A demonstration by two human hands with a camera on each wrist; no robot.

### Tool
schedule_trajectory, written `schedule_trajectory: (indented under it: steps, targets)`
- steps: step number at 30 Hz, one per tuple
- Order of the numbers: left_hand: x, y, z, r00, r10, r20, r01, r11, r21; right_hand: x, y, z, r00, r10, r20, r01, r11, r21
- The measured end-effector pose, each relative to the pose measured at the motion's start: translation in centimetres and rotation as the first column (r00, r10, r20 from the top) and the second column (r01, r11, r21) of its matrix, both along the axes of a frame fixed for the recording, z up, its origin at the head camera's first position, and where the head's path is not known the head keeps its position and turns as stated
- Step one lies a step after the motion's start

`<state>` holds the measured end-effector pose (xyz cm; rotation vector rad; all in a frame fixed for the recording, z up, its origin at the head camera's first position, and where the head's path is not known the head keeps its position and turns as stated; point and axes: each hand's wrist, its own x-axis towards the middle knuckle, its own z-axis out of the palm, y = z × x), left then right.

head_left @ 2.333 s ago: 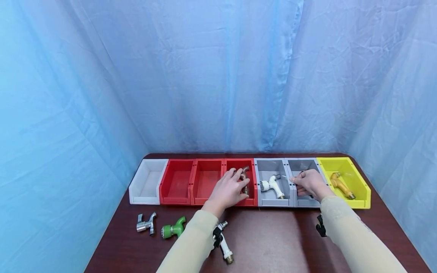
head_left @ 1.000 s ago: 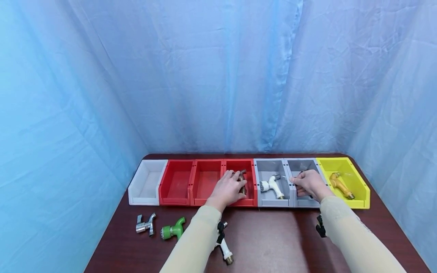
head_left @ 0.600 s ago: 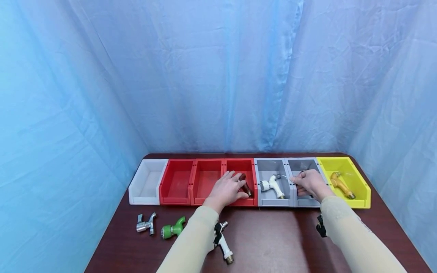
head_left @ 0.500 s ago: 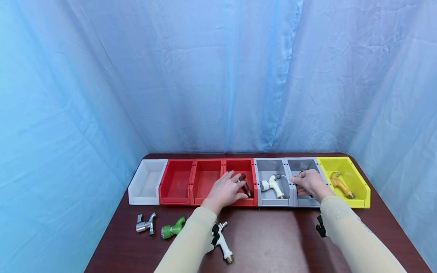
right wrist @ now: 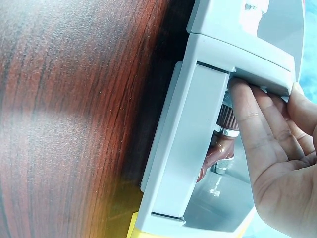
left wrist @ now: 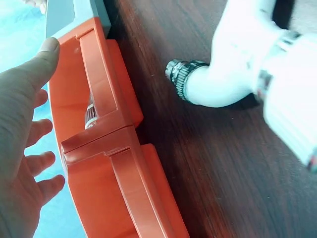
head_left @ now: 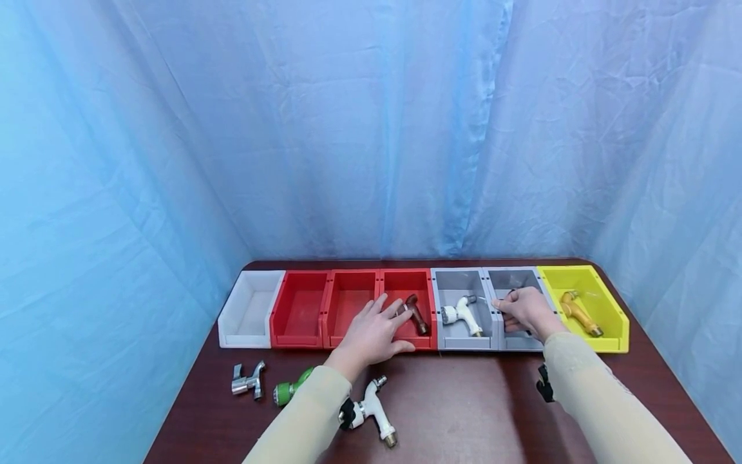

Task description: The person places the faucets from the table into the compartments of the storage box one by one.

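My left hand point(head_left: 373, 332), fingers spread, is over the front of the right-hand red bin point(head_left: 408, 345). A brown tap point(head_left: 418, 319) lies in that bin beside the fingertips; in the left wrist view only its metal end point(left wrist: 90, 115) shows past the bin's front. My right hand point(head_left: 527, 310) pinches the left side wall of the right-hand grey bin point(right wrist: 173, 144), thumb outside and fingers inside. Under those fingers another brown tap point(right wrist: 224, 144) lies in the bin, mostly hidden in the head view. A white tap point(head_left: 464, 316) lies in the neighbouring grey bin point(head_left: 468, 344).
A yellow tap point(head_left: 580, 314) lies in the yellow bin point(head_left: 617, 328) at the right end. Two more red bins and a white bin point(head_left: 246, 340) continue the row leftward. On the table are a chrome tap point(head_left: 248, 381), a green tap point(head_left: 284, 392) and a white tap point(head_left: 378, 412).
My left hand has let go of the brown tap, spread its fingers and drawn back toward me and left. The tap has turned and lies in the red bin. The right hand stays put.
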<state>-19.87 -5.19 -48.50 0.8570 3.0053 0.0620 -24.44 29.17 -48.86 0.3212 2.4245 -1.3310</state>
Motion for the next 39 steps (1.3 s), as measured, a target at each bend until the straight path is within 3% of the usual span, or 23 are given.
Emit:
schedule_trajectory:
  steps: [17,27,32,39]
  targets:
    - [4.2,-1.4,-0.2,0.999,0.02,0.043,-0.019,1.0,-0.012,0.1,0.0,0.2,1.0,0.001,-0.002,-0.001,1.0,0.005]
    - [6.9,-2.1,-0.4,0.987,0.068,0.146,-0.066,0.998,-0.014,0.3,-0.1,0.5,1.0,-0.002,0.0,0.002,1.0,0.011]
    - [8.5,-2.6,-0.9,0.952,0.096,0.292,-0.104,0.994,0.013,0.4,-0.1,0.6,1.0,-0.001,-0.002,0.001,1.0,0.013]
    - [10.5,-2.8,-2.2,0.873,0.188,0.451,-0.214,0.977,0.006,0.3,-0.1,0.4,1.0,-0.003,0.0,0.003,1.0,0.013]
